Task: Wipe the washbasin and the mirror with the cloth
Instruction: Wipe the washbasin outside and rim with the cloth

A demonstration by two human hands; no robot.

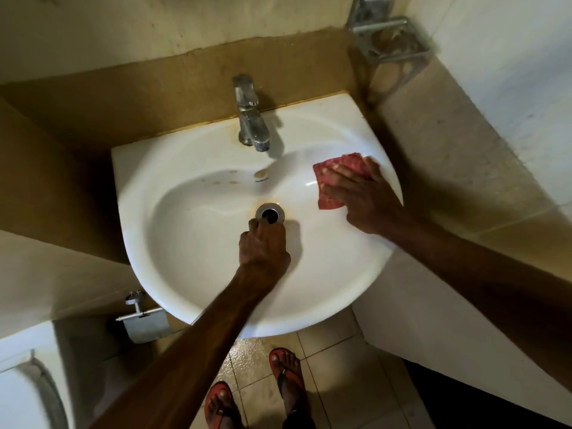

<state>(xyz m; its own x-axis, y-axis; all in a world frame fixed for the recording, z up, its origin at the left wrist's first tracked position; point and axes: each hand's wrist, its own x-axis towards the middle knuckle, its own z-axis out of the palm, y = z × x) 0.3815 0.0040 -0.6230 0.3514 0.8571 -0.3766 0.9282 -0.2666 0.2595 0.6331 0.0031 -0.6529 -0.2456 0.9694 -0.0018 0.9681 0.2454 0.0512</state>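
Two bare hands are in the white ceramic washbasin [192, 267]. Right hand [362, 199] lies flat, fingers spread, palm pressing a red-and-white patterned cloth [332, 181] against the basin's inner right slope, just below the rim; nothing is gripped, the cloth is pinned under the fingers. Left hand [263, 243] is loosely curled, fingertips bunched at the near edge of the round metal drain ring [270, 212]; cannot tell whether it pinches anything. Chrome single-lever tap [250, 119] stands at the back rim, spout toward the bowl. Brownish stains around the drain and tap base. Metal wall soap holder [393, 41] up right. Red flip-flops [286, 373] on wet beige floor tiles [334, 382] below. Mirror out of view.
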